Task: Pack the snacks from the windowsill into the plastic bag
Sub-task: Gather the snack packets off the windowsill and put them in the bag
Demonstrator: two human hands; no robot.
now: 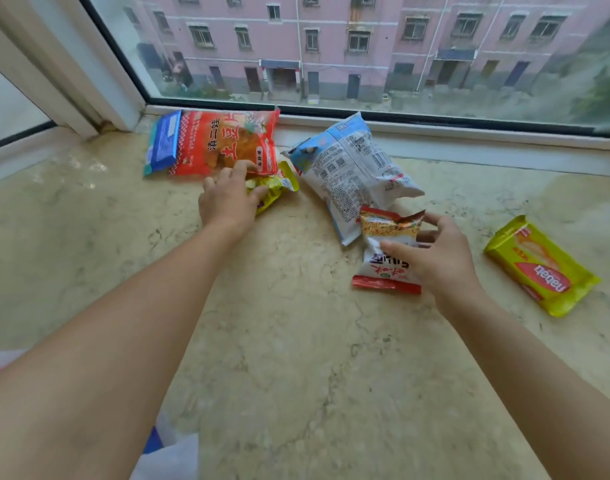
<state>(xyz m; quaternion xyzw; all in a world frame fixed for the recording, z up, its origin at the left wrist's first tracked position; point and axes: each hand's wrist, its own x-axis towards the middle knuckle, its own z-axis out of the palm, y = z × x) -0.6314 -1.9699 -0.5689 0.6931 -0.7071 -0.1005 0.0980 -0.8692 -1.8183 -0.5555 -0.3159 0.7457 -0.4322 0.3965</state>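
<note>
Your left hand (227, 199) pinches the small yellow snack packet (274, 188) beside the red potato-chip bag (227, 143), while your right hand (438, 254) grips the noodle snack packet (388, 244) on the marble windowsill (279, 341).

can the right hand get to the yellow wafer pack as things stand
Probably not freely: the right hand is gripping the noodle snack packet. The yellow wafer pack lies alone on the sill beside it, with nothing between.

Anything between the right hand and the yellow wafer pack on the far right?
Nothing visible. The right hand grips the noodle pack, and only bare sill lies between it and the wafer pack. The hand is occupied, though, so it would have to drop the noodles off first.
</note>
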